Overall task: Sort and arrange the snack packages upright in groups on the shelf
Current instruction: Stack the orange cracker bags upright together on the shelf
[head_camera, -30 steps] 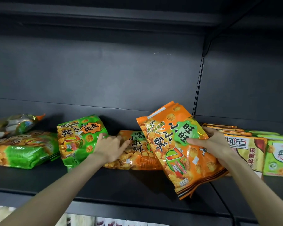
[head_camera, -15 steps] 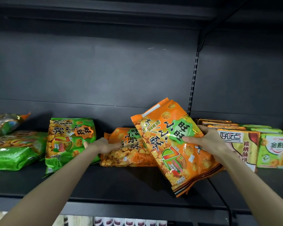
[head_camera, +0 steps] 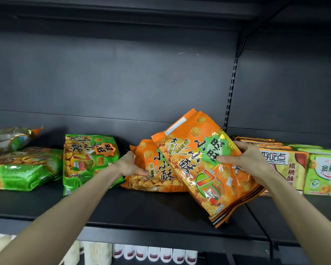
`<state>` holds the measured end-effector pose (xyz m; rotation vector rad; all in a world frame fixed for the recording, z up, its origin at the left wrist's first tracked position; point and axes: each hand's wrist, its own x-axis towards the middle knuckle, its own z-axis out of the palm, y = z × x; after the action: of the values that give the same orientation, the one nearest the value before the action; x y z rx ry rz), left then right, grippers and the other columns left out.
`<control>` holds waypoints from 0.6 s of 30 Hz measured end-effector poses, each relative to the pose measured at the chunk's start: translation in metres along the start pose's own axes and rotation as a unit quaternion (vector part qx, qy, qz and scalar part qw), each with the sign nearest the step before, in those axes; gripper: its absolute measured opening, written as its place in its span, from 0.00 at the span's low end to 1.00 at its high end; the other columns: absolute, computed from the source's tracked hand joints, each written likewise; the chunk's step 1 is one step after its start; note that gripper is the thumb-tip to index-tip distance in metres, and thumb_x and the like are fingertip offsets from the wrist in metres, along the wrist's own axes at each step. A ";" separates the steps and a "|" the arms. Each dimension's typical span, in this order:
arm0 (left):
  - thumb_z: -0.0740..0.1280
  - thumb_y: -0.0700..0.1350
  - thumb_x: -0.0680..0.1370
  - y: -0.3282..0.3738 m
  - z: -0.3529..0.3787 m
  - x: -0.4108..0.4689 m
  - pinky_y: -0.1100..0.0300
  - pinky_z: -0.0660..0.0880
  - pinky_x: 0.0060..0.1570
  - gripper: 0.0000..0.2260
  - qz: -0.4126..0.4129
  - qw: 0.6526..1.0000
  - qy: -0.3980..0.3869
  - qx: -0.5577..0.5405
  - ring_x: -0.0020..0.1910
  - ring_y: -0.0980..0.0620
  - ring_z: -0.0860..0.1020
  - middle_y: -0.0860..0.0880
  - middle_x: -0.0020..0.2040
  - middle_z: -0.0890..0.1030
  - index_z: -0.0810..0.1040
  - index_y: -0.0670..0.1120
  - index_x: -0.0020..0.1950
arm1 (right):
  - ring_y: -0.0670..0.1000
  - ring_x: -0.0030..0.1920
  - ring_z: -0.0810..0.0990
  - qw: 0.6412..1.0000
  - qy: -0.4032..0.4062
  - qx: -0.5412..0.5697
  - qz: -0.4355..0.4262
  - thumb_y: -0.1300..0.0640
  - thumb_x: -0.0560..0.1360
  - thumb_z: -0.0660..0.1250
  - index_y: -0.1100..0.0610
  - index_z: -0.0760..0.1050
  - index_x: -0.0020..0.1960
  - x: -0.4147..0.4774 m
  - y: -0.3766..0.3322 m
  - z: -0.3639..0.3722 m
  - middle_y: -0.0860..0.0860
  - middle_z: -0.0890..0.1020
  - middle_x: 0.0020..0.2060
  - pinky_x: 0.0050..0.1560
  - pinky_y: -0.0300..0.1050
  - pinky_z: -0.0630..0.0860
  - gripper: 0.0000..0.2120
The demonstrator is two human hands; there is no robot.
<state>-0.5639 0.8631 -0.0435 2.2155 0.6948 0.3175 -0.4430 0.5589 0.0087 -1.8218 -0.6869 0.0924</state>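
My right hand (head_camera: pixel 243 159) grips a large orange snack bag (head_camera: pixel 203 169), tilted and lifted off the dark shelf (head_camera: pixel 141 211). Behind it a second orange bag (head_camera: pixel 155 173) leans on the shelf, and my left hand (head_camera: pixel 129 165) holds its left edge. To the left, a green bag (head_camera: pixel 88 157) of the same snack stands upright, apart from my left hand. At the far left another green bag (head_camera: pixel 21 169) lies flat with a shiny bag (head_camera: pixel 10 138) on top.
Flat cookie boxes (head_camera: pixel 287 163) and a green box (head_camera: pixel 325 175) stand at the right, with more packs stacked behind. A slotted upright post (head_camera: pixel 230 98) divides the back wall. White bottles (head_camera: pixel 155 255) show on the shelf below. The shelf's front strip is bare.
My left hand left the green bag, which now stands upright, and moved right to take the second orange bag's edge. That bag has risen from lying flat. My right hand keeps its bag.
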 end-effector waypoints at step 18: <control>0.70 0.39 0.73 -0.010 0.018 0.038 0.52 0.74 0.51 0.18 0.080 0.983 0.161 -0.046 0.51 0.41 0.77 0.40 0.54 0.78 0.71 0.40 0.62 | 0.46 0.42 0.85 0.988 -0.025 -0.106 -0.105 0.60 0.62 0.80 0.51 0.82 0.54 0.035 0.000 0.007 0.43 0.84 0.48 0.45 0.48 0.82 0.21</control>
<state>-0.5289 0.8793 -0.0622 2.1570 0.6555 0.7880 -0.4165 0.5825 0.0150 -1.9430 -0.9490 -0.0785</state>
